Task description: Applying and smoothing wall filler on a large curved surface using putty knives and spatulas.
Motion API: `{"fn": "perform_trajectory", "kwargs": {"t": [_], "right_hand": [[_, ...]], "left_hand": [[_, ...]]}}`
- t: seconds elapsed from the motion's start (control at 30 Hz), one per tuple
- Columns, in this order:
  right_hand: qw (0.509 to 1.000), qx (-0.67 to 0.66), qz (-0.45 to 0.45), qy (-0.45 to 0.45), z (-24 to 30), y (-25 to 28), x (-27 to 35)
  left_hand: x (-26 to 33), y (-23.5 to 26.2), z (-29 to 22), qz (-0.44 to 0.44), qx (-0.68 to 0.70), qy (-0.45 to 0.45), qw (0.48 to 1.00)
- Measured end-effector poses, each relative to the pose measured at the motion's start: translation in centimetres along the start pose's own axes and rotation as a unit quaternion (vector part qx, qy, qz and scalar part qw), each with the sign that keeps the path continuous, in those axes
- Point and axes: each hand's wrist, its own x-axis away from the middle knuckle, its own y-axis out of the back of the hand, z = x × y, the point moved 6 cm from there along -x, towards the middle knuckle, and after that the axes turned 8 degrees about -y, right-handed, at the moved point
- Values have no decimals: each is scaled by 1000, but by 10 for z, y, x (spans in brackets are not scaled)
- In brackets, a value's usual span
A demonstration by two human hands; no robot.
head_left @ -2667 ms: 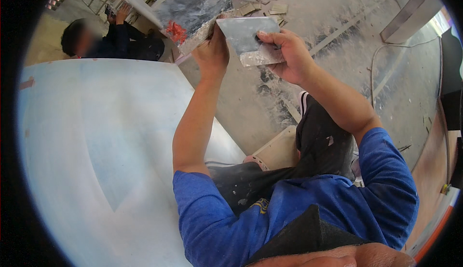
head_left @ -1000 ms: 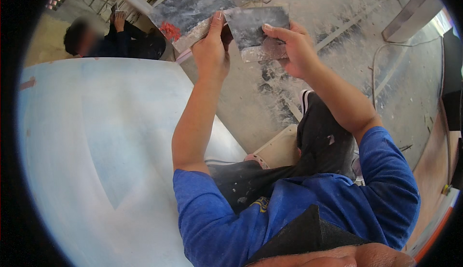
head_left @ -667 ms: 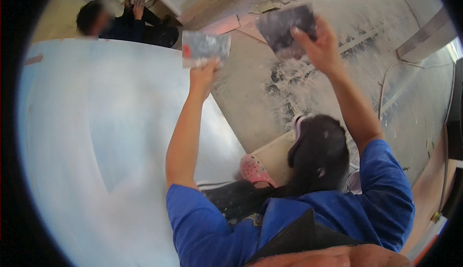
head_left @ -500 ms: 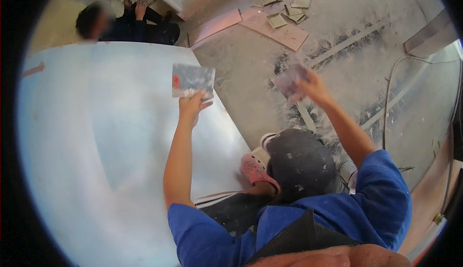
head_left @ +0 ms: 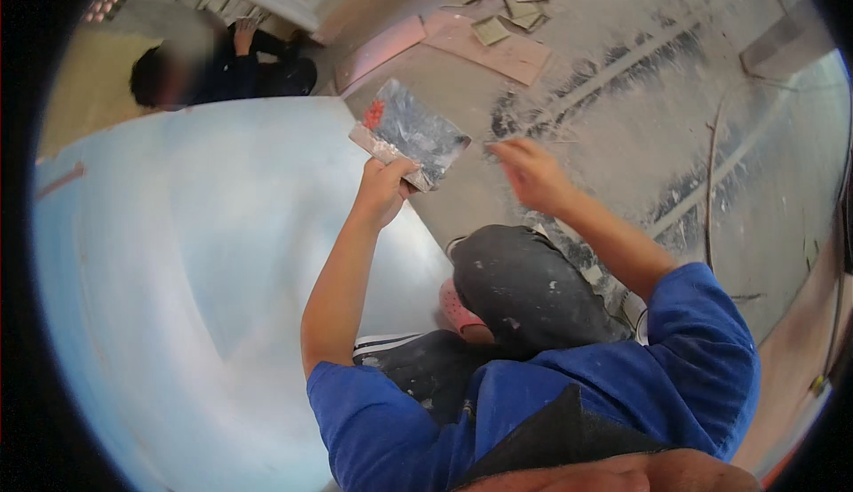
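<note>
My left hand is closed round the pale edge strip of a flat rectangular grey plate, thumb on top. The plate is smeared with white, bears a red patch at one corner and tilts over the edge of a large pale blue-white panel. To its right, my right hand pinches a thin flat piece that shows almost edge-on, so little of its face is visible. A small gap lies between that piece and the plate.
A person in dark clothes sits beyond the panel's far edge. Pinkish boards and several pale squarish pieces lie on the dusty floor. A cable runs along the right, near a post. My knee is bent below my hands.
My left hand has tilted the plate and shifted it slightly right. My right hand has come left toward it, turning the flat piece from face-on to nearly edge-on. The view has shifted a little.
</note>
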Motion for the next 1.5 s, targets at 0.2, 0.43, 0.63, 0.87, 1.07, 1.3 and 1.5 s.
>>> {"fn": "perform_trajectory", "kwargs": {"t": [0.2, 0.43, 0.63, 0.87, 1.07, 1.3, 1.5], "right_hand": [[952, 232, 185, -75, -72, 11, 21], [965, 65, 83, -240, -134, 36, 65], [964, -25, 85, -251, -172, -16, 52], [938, -82, 4, -337, -167, -51, 32], [900, -76, -76, -422, -148, -69, 74], [854, 18, -203, -479, -74, -8, 95], [622, 111, -442, -637, -13, 94, 229]], "left_hand": [[-13, -54, -53, 76, -17, -63, 995], [-3, 5, -27, -35, -42, -55, 997], [32, 46, 2, -73, -109, 38, 991], [29, 103, -5, -71, -151, 99, 981], [-26, 148, 52, -53, -169, 235, 956], [-65, 160, 66, 61, -259, 286, 920], [-81, 44, 35, 179, -369, 239, 880]]}}
